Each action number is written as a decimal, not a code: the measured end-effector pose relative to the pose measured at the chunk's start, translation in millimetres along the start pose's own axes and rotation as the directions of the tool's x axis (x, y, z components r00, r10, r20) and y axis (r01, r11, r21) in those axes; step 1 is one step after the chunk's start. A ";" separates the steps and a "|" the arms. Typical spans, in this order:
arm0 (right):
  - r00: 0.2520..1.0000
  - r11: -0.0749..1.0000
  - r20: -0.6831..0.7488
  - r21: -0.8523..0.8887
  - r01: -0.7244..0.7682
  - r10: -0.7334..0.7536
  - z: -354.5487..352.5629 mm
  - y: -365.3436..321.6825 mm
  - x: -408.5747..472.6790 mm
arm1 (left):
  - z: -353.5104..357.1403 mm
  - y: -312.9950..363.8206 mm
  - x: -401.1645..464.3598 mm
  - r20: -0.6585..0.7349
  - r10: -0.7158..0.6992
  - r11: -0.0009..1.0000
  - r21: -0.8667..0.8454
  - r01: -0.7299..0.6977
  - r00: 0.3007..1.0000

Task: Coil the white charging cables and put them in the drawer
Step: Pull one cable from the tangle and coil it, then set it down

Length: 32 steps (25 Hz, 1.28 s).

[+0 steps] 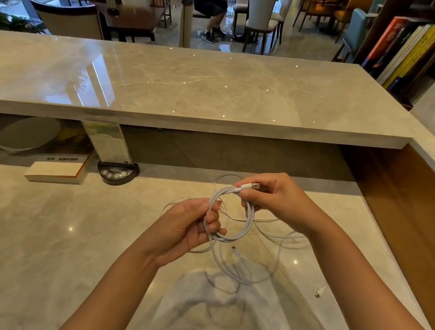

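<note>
Surface (41,226): pale polished marble, glossy, with ceiling-light reflections. A raised marble ledge (192,86) runs across at 12 o'clock, overhanging a dark recess. A wood-faced side wall (408,213) bounds the surface from 2 to 4 o'clock. Beyond the ledge, a room with a glossy floor, chairs and tables; a seated person (210,1) is partly visible. Shelved books (403,50) stand at 1 o'clock.

On the surface at 10 o'clock: a closed book (55,171) lying flat, just beside a black-based sign holder (116,172) carrying an upright leaflet. A pale round object sits in the recess behind; identity cannot be told.

White charging cable (249,217): partly coiled into a loop, held off the surface between both hands at frame centre. Left hand (190,229) grips the loop's 9 o'clock side, fingers curled round the strands. Right hand (275,198) pinches the strands at the loop's 1 o'clock point, with the USB plug (253,186) projecting past the thumb. Loose white cable strands (275,263) trail below and to 3 o'clock, lying tangled on the surface. One small connector (235,251) lies under the loop; another connector (320,292) lies apart at 4 o'clock, near the side wall.

Open surface extends widely from 7 to 10 o'clock; room is tighter toward 3 o'clock. No drawer is in view
</note>
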State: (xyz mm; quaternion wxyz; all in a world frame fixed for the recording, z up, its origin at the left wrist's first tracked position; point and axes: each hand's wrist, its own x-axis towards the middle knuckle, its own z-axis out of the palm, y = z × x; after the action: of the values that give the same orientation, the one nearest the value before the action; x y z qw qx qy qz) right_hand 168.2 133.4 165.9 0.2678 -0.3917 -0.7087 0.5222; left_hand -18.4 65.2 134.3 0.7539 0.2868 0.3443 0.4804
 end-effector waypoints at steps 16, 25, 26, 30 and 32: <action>0.913 0.972 0.388 -0.230 -0.041 0.130 45.5 60.8 -46.2 | -10.1 -9.9 12.6 -0.167 0.212 0.933 -0.259 -0.250 0.963; 0.972 0.988 0.174 -0.019 -0.156 0.157 -8.3 29.6 -26.5 | -7.5 -4.5 2.2 -0.004 -0.037 0.984 0.174 0.037 0.999; 0.969 0.986 0.190 -0.091 -0.140 0.156 -8.8 24.4 -22.3 | -5.3 -3.8 2.9 0.013 -0.068 0.977 0.203 0.064 0.998; 0.959 0.948 0.275 -0.317 0.026 0.065 5.3 12.4 -15.4 | -6.7 6.5 6.0 0.066 -0.169 0.936 0.325 0.139 0.983; 0.975 0.961 0.218 -0.276 0.011 0.052 9.8 14.3 -15.3 | -6.1 6.8 6.4 0.068 -0.137 0.961 0.252 0.116 0.988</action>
State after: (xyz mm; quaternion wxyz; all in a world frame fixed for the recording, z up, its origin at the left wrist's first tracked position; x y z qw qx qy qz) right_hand 172.8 117.5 149.7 0.1240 -0.3714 -0.7958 0.4620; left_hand -25.0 74.2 134.2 0.7554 0.3762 0.3868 0.3718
